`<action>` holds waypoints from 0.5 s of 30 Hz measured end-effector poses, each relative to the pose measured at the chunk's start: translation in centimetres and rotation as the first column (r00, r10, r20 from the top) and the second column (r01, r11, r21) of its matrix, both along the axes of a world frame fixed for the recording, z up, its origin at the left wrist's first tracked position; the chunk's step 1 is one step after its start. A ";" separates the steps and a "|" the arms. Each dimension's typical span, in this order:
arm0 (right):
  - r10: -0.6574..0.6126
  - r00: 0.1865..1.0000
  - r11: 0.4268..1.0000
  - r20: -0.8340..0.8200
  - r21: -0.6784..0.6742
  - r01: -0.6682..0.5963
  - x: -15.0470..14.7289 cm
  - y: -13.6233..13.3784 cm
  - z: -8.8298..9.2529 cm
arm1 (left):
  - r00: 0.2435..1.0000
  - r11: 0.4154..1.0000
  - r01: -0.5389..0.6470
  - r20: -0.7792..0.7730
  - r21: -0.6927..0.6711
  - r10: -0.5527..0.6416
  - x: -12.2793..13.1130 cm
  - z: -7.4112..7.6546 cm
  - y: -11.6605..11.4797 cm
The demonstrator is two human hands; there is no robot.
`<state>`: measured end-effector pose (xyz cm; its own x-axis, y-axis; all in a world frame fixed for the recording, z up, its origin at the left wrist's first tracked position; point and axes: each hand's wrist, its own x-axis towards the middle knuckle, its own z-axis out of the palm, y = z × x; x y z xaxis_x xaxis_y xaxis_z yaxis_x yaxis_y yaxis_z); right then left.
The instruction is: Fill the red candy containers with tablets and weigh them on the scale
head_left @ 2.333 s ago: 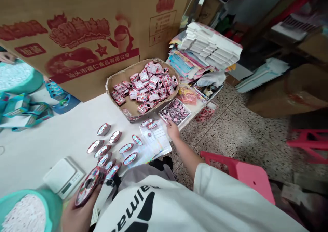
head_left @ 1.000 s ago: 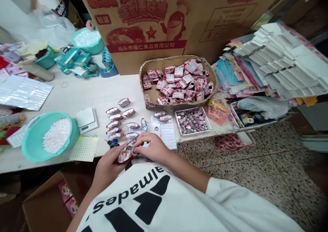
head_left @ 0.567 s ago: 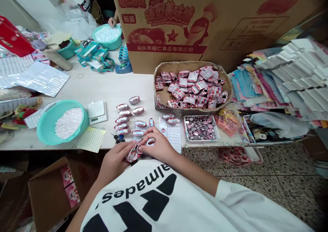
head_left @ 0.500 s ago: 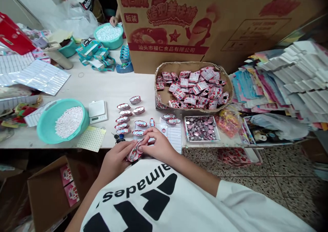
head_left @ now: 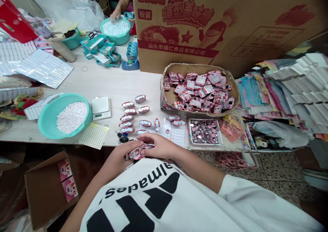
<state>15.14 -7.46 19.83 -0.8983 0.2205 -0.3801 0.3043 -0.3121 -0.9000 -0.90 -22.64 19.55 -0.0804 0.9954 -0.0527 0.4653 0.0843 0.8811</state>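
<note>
At the table's near edge, our left hand (head_left: 118,157) and right hand (head_left: 156,146) together grip one small red-and-silver candy case (head_left: 138,152), fingers closed round its rim; more such cases (head_left: 133,117) lie in rows just beyond on the white table (head_left: 112,85); a cardboard tray (head_left: 200,88) of red packets sits farther right; a teal basin (head_left: 64,115) of white pellets stands left beside a small scale (head_left: 101,107).

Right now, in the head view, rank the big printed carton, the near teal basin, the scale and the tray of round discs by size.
1. Printed carton
2. Teal basin
3. Tray of discs
4. Scale, though it looks close to the tray.
</note>
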 end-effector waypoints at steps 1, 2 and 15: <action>0.026 0.999 1.000 0.022 -0.011 -0.025 -0.2 0.0 -0.3 | 0.997 0.998 -0.001 0.083 -0.066 0.007 -0.2 0.2 0.1; 0.026 0.998 1.000 0.051 -0.007 -0.025 -0.4 -0.2 -0.5 | 0.986 0.993 -0.008 0.163 -0.118 0.027 -0.4 0.5 0.2; -0.212 0.945 0.975 0.249 0.113 0.190 -4.1 -3.7 -0.8 | 0.887 0.880 -0.301 0.231 -0.366 0.400 -1.6 0.6 -0.3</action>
